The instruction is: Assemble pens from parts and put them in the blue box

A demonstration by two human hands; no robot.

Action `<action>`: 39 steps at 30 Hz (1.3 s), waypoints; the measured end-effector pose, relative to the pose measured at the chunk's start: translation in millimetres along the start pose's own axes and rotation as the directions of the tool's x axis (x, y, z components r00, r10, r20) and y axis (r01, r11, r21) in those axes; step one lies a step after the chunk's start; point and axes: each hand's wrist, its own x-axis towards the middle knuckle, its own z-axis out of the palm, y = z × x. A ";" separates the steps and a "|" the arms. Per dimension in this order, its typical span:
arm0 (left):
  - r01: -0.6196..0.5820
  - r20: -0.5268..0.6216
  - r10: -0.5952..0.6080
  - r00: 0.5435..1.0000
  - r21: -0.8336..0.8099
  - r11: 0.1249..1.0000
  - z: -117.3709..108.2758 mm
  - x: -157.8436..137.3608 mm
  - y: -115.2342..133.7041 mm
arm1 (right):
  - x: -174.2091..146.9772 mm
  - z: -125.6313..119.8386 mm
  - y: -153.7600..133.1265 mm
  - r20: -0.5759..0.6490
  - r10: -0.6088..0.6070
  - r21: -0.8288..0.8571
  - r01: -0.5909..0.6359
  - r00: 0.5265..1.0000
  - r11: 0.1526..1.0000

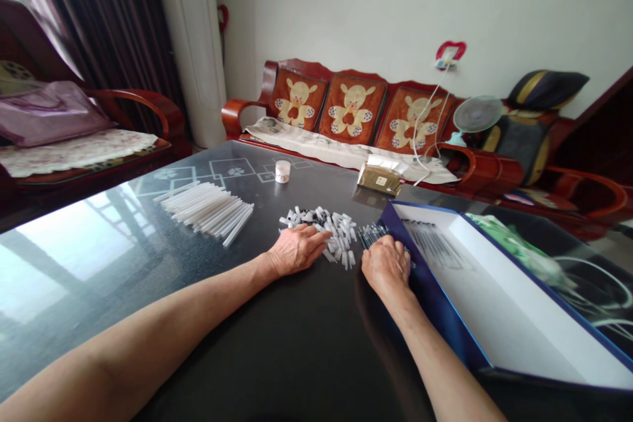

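Observation:
A loose pile of short white and black pen caps [341,232] lies mid-table. My left hand [299,249] rests over its near left side, fingers stretched across the caps and slightly apart. Right of the pile is a bundle of thin dark pen refills [370,233]. My right hand [387,265] is curled over their near end, fingers bent in; its fingertips are hidden. White pen barrels [208,211] are spread side by side to the left. More slim dark-tipped pen parts [435,244] lie along the inside of the blue box [519,316], close to my right hand.
A small white round tub [282,172] and a gold tissue box [380,178] stand toward the table's far edge. Green-and-white plastic packaging [517,247] lies beyond the blue box. Behind are a wooden sofa [242,115] and a small fan [477,115].

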 end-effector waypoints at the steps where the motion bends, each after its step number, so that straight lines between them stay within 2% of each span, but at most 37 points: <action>1: -0.001 0.000 0.001 1.000 0.007 1.000 0.7 0.0 -0.3 | -0.1 0.6 -0.1 -0.007 0.000 -0.001 0.000 1.000 1.000; 5: 0.005 -0.008 -0.004 1.000 0.030 1.000 1.9 0.4 -0.8 | 2.8 -4.2 2.7 -0.070 0.030 0.070 -0.025 0.997 0.997; 7: 0.017 -0.027 -0.016 1.000 0.028 0.999 1.8 0.8 -0.7 | 6.5 -9.1 4.7 -0.132 0.067 0.233 -0.035 0.989 0.972; 8: 0.022 -0.038 -0.021 0.999 0.024 0.999 1.7 1.0 -0.7 | 8.4 -11.3 4.8 -0.155 0.092 0.360 -0.031 0.984 0.933; 10: 0.034 -0.055 -0.034 0.998 0.006 0.999 1.2 1.5 -0.7 | 11.4 -14.3 2.1 -0.135 0.144 0.647 -0.023 0.980 0.762; 12: 0.060 -0.059 -0.061 0.996 -0.020 0.998 0.6 2.0 -0.8 | 12.2 -15.1 -4.7 -0.029 0.164 0.871 -0.056 0.986 0.488; 14: 0.100 -0.059 -0.103 0.993 -0.044 0.994 -0.1 2.6 -0.7 | 10.9 -15.0 -13.8 0.095 0.141 0.973 -0.122 0.985 0.197; 16: 0.135 -0.061 -0.138 0.989 -0.060 0.989 -0.8 3.1 -0.6 | 8.6 -15.4 -22.1 0.165 0.102 0.986 -0.162 0.981 -0.034; 18: 0.151 -0.063 -0.156 0.986 -0.069 0.986 -1.3 3.4 -0.4 | 6.4 -17.1 -27.6 0.188 0.097 0.971 -0.170 0.977 -0.169; 20: 0.150 -0.071 -0.156 0.985 -0.076 0.986 -1.4 3.3 -0.4 | 4.8 -19.8 -30.3 0.197 0.145 0.957 -0.158 0.970 -0.244; 22: 0.137 -0.089 -0.144 0.986 -0.080 0.987 -0.8 3.1 -0.7 | 3.7 -22.3 -31.1 0.211 0.196 0.941 -0.145 0.958 -0.304; 25: 0.112 -0.124 -0.121 0.985 -0.079 0.991 0.8 2.8 -1.6 | 1.9 -23.8 -31.6 0.226 0.192 0.922 -0.146 0.955 -0.357; 32: 0.095 -0.170 -0.109 0.979 -0.087 0.992 2.8 2.2 -2.5 | -2.1 -16.4 -32.1 0.222 0.146 0.936 -0.169 0.964 -0.310; 39: 0.023 -0.204 -0.041 0.978 -0.092 0.996 1.9 1.9 -0.5 | -4.7 -6.0 -33.2 0.221 0.082 0.942 -0.191 0.972 -0.276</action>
